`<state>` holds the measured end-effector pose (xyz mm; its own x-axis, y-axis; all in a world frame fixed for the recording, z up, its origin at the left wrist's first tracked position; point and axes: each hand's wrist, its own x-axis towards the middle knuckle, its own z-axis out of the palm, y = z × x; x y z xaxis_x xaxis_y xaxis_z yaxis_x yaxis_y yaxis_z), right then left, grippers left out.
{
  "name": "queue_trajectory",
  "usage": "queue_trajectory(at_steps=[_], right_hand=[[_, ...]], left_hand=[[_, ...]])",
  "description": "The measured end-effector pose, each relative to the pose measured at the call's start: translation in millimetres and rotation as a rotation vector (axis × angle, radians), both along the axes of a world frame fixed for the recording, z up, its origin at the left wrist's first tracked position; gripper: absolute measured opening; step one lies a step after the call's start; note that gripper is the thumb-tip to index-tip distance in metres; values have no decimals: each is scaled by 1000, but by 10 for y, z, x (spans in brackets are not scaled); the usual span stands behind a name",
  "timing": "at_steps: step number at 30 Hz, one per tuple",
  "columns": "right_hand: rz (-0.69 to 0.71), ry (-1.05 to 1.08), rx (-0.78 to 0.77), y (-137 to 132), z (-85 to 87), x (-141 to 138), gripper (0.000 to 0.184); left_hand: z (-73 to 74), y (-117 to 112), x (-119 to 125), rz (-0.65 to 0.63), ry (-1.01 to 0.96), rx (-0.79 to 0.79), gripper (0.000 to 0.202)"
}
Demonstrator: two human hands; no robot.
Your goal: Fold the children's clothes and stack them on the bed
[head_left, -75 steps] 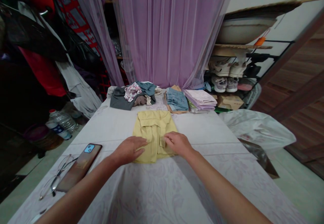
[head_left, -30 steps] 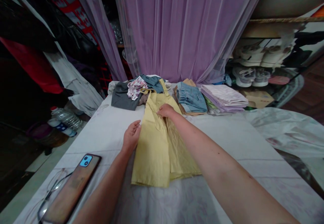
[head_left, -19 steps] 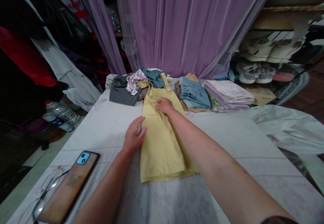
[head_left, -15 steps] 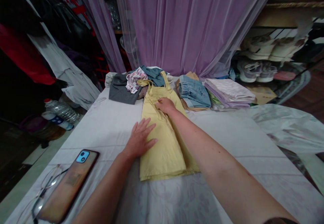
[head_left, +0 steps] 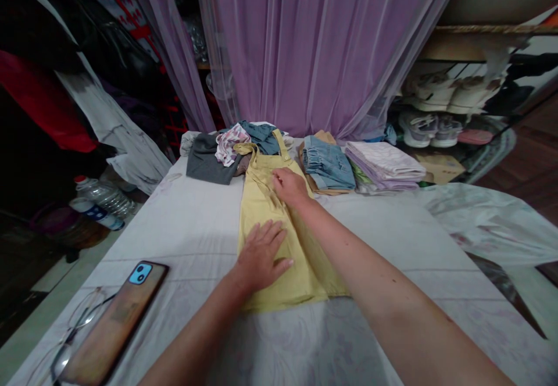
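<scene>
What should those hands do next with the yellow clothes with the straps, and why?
I'd guess the left hand should smooth the yellow strapped garment down toward its bottom hem. The cloth near the lower right edge looks uneven, and the right hand is resting on the top part, which may keep it in place.

overalls (head_left: pixel 265 211): pale yellow — curtain (head_left: pixel 314 54): lilac — bedsheet (head_left: pixel 187 229): white, faint floral

The person's left hand (head_left: pixel 261 258) and right hand (head_left: pixel 290 187) are bare, as are the left forearm (head_left: pixel 196 339) and right forearm (head_left: pixel 383 281), which shows small dark marks toward four o'clock.
</scene>
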<state>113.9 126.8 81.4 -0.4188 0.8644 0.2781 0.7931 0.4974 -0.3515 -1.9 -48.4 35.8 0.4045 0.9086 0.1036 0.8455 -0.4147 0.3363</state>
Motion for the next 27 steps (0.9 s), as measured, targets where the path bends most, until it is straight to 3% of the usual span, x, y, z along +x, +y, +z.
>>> queue_trajectory(at_steps=[3,6,10,13,18,21,24,27], right_hand=[[349,-67,45,-109,-91,-71,34],[443,-212,-10,-117,-254,-101,43],[320,-329,-141,-5,-427,-81,53],[290,-344,-160,66,-461,-100,54],[297,-299,-133,75,-389,-137,50],[293,-139,-79,170,-263,-55,40],[53,140,-32,434,-116,88,38],[-230,341,-254,745,-49,219,43]], left_hand=[[-42,-53,140,-80,50,-47,77],[-73,-78,117,-146,55,-60,73],[-87,-93,26,-230,20,-57,66],[-89,-100,12,-250,-10,-62,66],[-15,-104,35,-224,-74,-126,65],[47,-89,2,-185,-151,-119,57],[76,-37,-62,-104,-212,-68,50],[97,67,-96,-62,-190,-30,47]])
